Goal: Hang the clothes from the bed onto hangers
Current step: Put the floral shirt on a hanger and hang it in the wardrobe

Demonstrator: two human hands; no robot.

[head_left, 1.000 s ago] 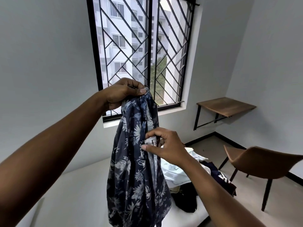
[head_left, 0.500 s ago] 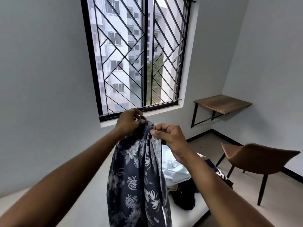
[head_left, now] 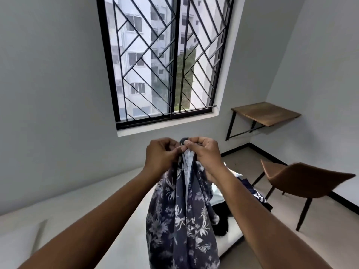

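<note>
A navy floral shirt (head_left: 180, 216) hangs in front of me over the bed (head_left: 81, 208). My left hand (head_left: 161, 156) and my right hand (head_left: 206, 152) are close together at its top edge, each pinching the fabric near the collar. The rest of the shirt drapes down between my forearms. Behind it on the bed lies a pile of clothes (head_left: 223, 210), with a pale blue, a dark and a striped navy piece showing. No hanger is in view.
A brown chair (head_left: 303, 183) stands on the floor to the right of the bed. A wooden wall-mounted table (head_left: 266, 113) sits in the far right corner. A barred window (head_left: 165, 61) fills the wall ahead. A white pillow (head_left: 17, 247) lies at the lower left.
My left hand has come down with the shirt's top from window height. My right hand has slid up the shirt's edge to meet the left at the collar.
</note>
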